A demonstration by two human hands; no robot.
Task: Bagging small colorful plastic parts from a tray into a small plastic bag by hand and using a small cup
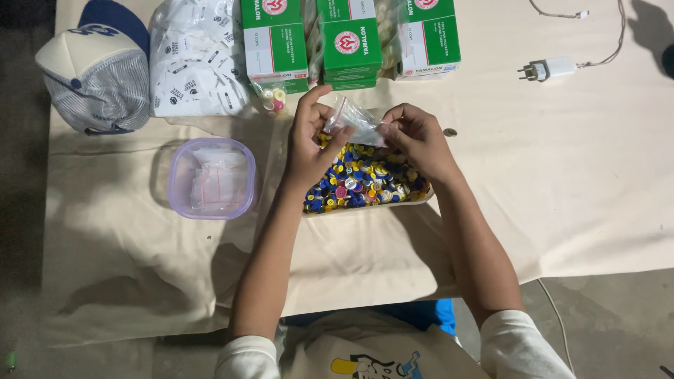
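Both my hands hold one small clear plastic bag (354, 119) above a shallow tray (365, 208) heaped with several small colourful round pieces, blue, yellow, pink and white (361, 181). My left hand (312, 140) pinches the bag's left edge with thumb and fingers. My right hand (418, 137) grips its right edge. The bag hangs just above the pile, between the two hands.
A purple-rimmed clear tub (210, 179) with small clear bags sits left of the tray. Behind are green boxes (351, 42), a large bag of white packets (196, 60), a cap (98, 74) and a white charger plug (551, 69). All lie on a beige cloth (576, 196).
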